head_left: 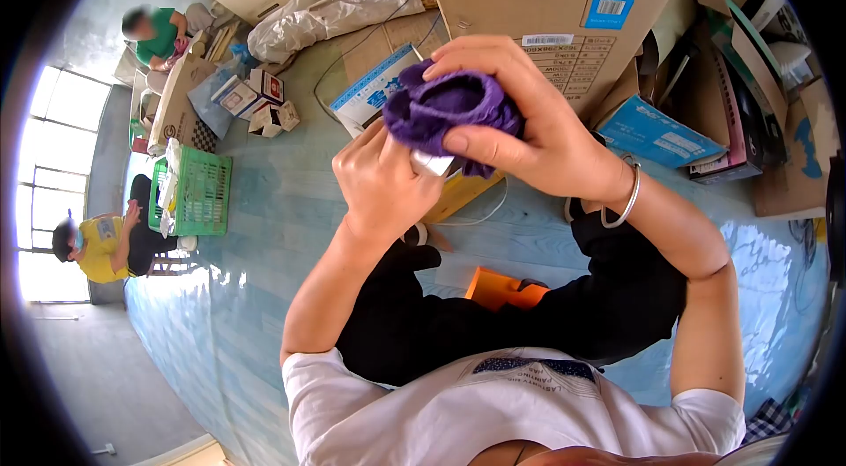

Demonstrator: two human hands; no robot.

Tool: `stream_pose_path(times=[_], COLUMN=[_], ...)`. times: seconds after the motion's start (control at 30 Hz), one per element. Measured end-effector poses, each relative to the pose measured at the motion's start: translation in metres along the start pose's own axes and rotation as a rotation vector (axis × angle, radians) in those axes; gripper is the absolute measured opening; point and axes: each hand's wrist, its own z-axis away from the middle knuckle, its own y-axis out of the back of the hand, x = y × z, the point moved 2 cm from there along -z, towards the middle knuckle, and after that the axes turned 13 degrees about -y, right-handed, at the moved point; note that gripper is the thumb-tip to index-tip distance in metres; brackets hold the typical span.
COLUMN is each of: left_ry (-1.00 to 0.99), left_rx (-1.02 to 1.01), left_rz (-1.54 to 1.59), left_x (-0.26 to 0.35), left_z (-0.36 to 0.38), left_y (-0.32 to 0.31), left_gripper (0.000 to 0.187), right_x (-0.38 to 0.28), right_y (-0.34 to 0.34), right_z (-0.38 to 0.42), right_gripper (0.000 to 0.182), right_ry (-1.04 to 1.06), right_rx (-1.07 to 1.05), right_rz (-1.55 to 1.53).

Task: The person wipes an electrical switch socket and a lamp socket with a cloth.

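A purple ruffled fabric loop (467, 104), gathered like a scrunchie, is held up in front of me at chest height. My right hand (529, 118) curls over its right side, thumb on the near edge and fingers across the top. Against its lower left, my left hand (388, 179) is closed in a fist, gripping the gathered fabric. A small white piece (432, 164) shows just under the purple cloth, beside the left fist. The left fingertips are hidden.
Large cardboard boxes (502, 3) stand ahead, and an opened blue-sided box (661, 133) is at right. Below my hands lie a yellow item (467, 197) and an orange piece (498, 288). Two people sit at left, near a green basket (203, 193).
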Motion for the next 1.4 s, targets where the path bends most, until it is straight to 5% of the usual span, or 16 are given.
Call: stream_pose_path(times=[0.1,0.43,0.47,0.6,0.73,0.9,1.0,1.07,1.4], left_ry=[0.05,0.208,0.214,0.223,0.076,-0.025,-0.051,-0.042,-0.097], left_rx=[-0.002,-0.016,-0.012,-0.043,-0.032,0.01,0.025,0.009,-0.001], left_rz=[0.089,0.531,0.518,0.387,0.269,0.064,-0.011,0.003,-0.055], left_x=[0.004,0.01,0.009,0.007,0.003,0.003,-0.001,0.0,0.006], left_z=[-0.002,-0.004,-0.002,-0.001,0.009,0.003,0.006,0.006,0.002], left_y=[0.003,-0.01,-0.011,-0.011,-0.013,0.003,0.003,0.007,0.004], left_gripper=[0.039,0.041,0.041,0.036,0.038,0.03,0.032,0.033,0.032], right_x=[0.014,0.022,0.02,0.012,-0.022,-0.009,-0.005,0.001,-0.004], right_y=[0.002,0.029,0.038,0.031,0.008,-0.002,0.005,0.01,0.007], right_z=[0.003,0.002,0.009,0.014,0.003,0.003,-0.002,-0.002,0.005], right_gripper=[0.04,0.028,0.027,0.03,0.046,0.059,0.055,0.051,0.055], right_ry=[-0.248,-0.589,-0.31,-0.447,0.032,-0.356,-0.406,-0.635,-0.537], right_rx=[0.053,0.365,0.41,0.178,-0.169,-0.063,-0.12,-0.07,-0.153], right_rz=[-0.316,-0.86,-0.273,-0.621,0.322,-0.271,-0.273,-0.429,-0.34])
